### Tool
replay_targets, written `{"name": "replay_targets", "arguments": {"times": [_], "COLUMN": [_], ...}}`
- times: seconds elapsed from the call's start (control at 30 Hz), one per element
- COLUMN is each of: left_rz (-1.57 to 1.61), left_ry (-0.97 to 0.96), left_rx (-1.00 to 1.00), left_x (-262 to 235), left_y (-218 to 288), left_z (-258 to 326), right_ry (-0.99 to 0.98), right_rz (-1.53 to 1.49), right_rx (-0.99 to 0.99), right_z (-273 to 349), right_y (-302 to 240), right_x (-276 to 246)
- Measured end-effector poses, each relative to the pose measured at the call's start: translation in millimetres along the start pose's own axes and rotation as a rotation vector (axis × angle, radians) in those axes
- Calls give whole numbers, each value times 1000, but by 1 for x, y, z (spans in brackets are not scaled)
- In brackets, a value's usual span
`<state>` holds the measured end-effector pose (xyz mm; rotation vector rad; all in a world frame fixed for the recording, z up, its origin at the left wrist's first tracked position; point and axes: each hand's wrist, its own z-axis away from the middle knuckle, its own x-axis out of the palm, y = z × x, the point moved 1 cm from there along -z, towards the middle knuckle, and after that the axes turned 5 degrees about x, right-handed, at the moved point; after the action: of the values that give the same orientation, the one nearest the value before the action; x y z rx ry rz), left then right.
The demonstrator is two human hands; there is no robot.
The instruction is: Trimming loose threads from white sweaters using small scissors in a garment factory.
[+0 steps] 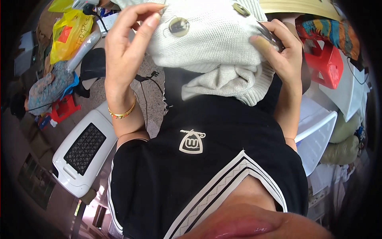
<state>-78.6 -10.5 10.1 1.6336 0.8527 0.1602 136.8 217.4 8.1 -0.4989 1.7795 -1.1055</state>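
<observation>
A cream knit garment [211,44] lies gathered over my lap, with a loose fold hanging toward me. It carries a large round button [179,26] on the left and a second button [241,10] farther up. A thin thread curls beside the first button. My left hand [129,44] is at the garment's left edge, thumb and forefinger pinched close together; what lies between them is too small to make out. In my right hand [284,49] is a dark, shiny object [269,36], partly hidden by the fingers, and the thumb presses on the knit.
To the left stand a white appliance with a dark grille [85,149], a yellow plastic bag [69,36] and a red stool [65,107]. A black cable [145,91] runs along the floor. On the right are a red plastic stool [324,65] and a white plastic bin [318,131].
</observation>
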Motion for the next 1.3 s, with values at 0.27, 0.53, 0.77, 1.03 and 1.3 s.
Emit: {"name": "replay_targets", "arguments": {"times": [0.27, 0.53, 0.77, 1.03, 1.3], "left_rz": [-382, -520, -339, -377, -467], "left_ry": [-216, -251, -331, -184, -113], "left_rx": [224, 363, 350, 468, 450], "left_x": [11, 50, 50, 47, 42], "left_y": [38, 54, 48, 45, 52], "left_z": [-11, -36, -47, -43, -37], "right_ry": [29, 84, 175, 155, 96], "right_rz": [-271, -68, 88, 220, 298], "right_rx": [-80, 188, 36, -217, -238], "right_z": [4, 22, 17, 7, -3], "right_y": [-2, 37, -21, -46, -51], "right_x": [-25, -45, -30, -10, 3]}}
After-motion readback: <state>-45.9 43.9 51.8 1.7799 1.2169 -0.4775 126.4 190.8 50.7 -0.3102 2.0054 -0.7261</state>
